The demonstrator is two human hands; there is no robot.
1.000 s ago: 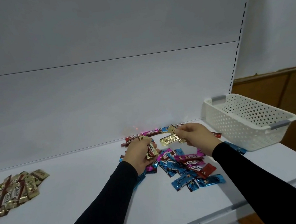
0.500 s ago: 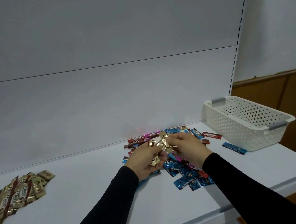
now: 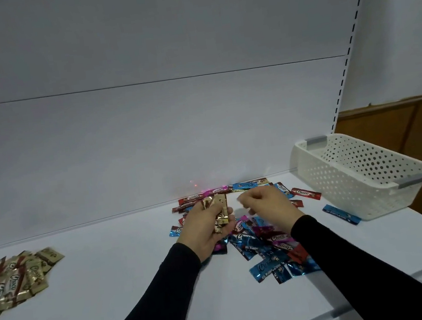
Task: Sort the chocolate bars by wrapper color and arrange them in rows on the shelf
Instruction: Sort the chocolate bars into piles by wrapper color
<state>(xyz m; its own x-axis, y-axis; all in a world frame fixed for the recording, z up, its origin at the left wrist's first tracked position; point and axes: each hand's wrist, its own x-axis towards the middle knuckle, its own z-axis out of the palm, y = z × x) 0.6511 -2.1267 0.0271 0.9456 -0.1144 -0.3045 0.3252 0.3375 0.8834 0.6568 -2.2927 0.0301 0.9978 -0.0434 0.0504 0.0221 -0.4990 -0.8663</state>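
My left hand [image 3: 208,227] clutches a small stack of gold bars [image 3: 218,212] just above the near-left edge of the mixed pile [image 3: 263,236], while my right hand [image 3: 263,202] hovers over the pile, fingers curled and holding nothing. I judge the best move is to keep the stack squared and carry it well left of the pile to the gold group [image 3: 14,282], laying the bars side by side. Right of the pile, the white basket [image 3: 362,174] shows nothing inside.

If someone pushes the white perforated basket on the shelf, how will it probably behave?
The white basket looks like thin perforated plastic, so probably light. It would likely slide easily on the smooth shelf. Being wide and low, it seems unlikely to tip.
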